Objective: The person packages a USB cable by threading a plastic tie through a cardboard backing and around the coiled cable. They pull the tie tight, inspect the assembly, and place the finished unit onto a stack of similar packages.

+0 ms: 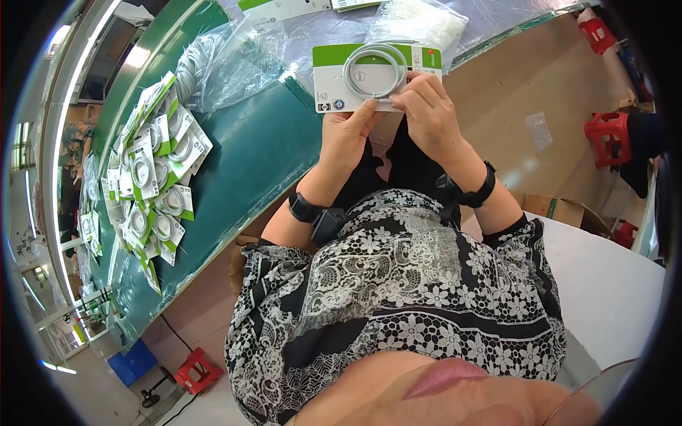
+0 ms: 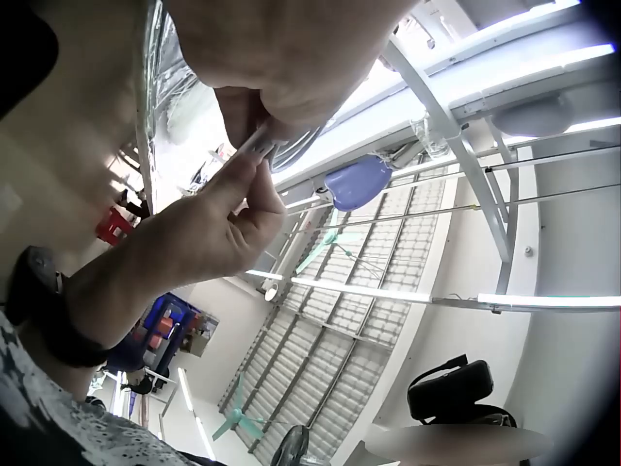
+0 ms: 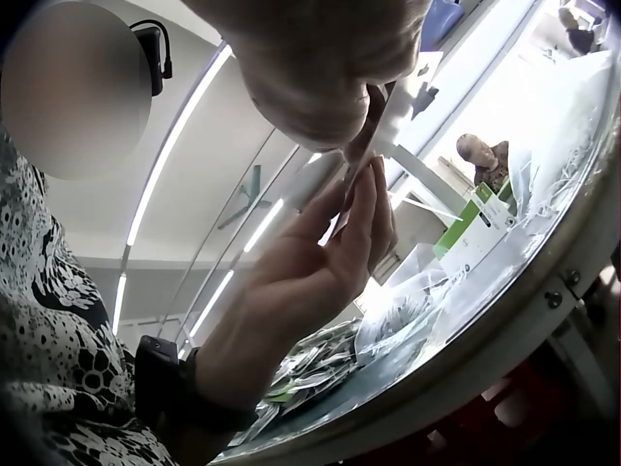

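Observation:
A green and white printed packaging card (image 1: 328, 79) is held up in front of the person, with a coiled pale grey cable (image 1: 349, 72) lying against its face. My left hand (image 1: 344, 139) pinches the card's lower edge, thumb on the front near the bottom of the coil. At the coil's lower right, my right hand (image 1: 430, 117) has its fingers curled in and pinches the card and cable there. In the right wrist view the left hand (image 3: 306, 277) reaches up to the card, seen nearly edge-on. What lies under the right fingertips is hidden.
Many carded cables (image 1: 145, 170) lie heaped on the green table (image 1: 241, 153) at the left. Behind them sits a clear plastic bag (image 1: 238, 60) by loose grey cables. A bag of thin white strips (image 1: 426, 25) lies beyond the card. Red stools (image 1: 609, 138) stand on the floor.

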Demonstrator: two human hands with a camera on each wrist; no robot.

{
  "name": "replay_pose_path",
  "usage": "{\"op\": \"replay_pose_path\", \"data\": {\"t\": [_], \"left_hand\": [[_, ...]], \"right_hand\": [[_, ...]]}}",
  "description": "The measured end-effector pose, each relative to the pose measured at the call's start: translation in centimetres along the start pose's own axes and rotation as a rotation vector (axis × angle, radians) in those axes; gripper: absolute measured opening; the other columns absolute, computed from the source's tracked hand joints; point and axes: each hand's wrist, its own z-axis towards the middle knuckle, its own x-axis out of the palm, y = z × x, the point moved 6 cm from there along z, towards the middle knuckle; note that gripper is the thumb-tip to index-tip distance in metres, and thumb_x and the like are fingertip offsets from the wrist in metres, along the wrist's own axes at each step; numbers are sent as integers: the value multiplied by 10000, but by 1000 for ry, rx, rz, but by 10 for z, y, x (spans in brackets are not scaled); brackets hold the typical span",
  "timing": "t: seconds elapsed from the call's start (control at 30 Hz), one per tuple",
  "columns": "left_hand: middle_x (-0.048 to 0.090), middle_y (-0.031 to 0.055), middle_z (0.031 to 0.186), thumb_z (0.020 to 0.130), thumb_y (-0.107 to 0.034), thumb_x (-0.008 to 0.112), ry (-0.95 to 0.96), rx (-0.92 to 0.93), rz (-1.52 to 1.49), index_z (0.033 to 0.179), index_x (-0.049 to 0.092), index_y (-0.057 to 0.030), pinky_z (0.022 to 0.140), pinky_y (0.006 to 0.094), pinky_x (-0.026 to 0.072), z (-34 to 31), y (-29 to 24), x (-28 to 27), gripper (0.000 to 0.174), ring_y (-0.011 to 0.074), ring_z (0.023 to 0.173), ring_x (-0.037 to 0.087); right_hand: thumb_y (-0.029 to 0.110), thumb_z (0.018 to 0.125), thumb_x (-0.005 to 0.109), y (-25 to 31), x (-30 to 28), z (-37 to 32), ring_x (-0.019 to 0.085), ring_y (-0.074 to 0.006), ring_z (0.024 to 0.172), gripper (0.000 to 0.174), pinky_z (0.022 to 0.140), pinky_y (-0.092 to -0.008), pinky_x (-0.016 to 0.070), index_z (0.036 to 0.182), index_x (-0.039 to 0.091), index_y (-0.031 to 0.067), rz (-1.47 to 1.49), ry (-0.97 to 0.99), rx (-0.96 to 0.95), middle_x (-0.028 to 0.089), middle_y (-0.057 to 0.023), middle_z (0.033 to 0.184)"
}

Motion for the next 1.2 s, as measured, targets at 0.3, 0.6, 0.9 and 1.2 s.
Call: {"op": "replay_pose_path", "data": {"t": [0.3,0.6,0.9,1.2], "left_hand": [[617,101,1101,929,-30,536,28,-11,2,1121,564,14,855,334,546,6,-2,-15,199,185,975,626],[621,130,1080,947,-55,510,-16,15,-37,1093,562,43,839,352,561,5,-3,-14,184,211,954,639],[628,104,1044,949,-57,510,-53,24,-47,1075,575,11,813,325,562,3,8,-16,157,189,926,641],[615,101,1066,950,-77,521,-59,-98,-77,1117,553,-13,836,319,548,4,16,-24,182,182,954,627]], "right_hand": [[-38,684,656,-1,4,5,569,-259,831,169,789,-365,486,827,622,45,205,106,96,579,-55,820],[21,717,629,-9,19,3,552,-238,850,154,783,-354,453,864,619,64,-29,257,-109,579,-40,888],[36,728,620,4,22,2,519,-241,772,141,736,-354,421,865,619,72,-63,174,-125,527,-40,805],[68,758,563,-6,37,2,529,-243,826,104,769,-351,406,854,603,78,-4,180,-37,505,-52,812]]}}
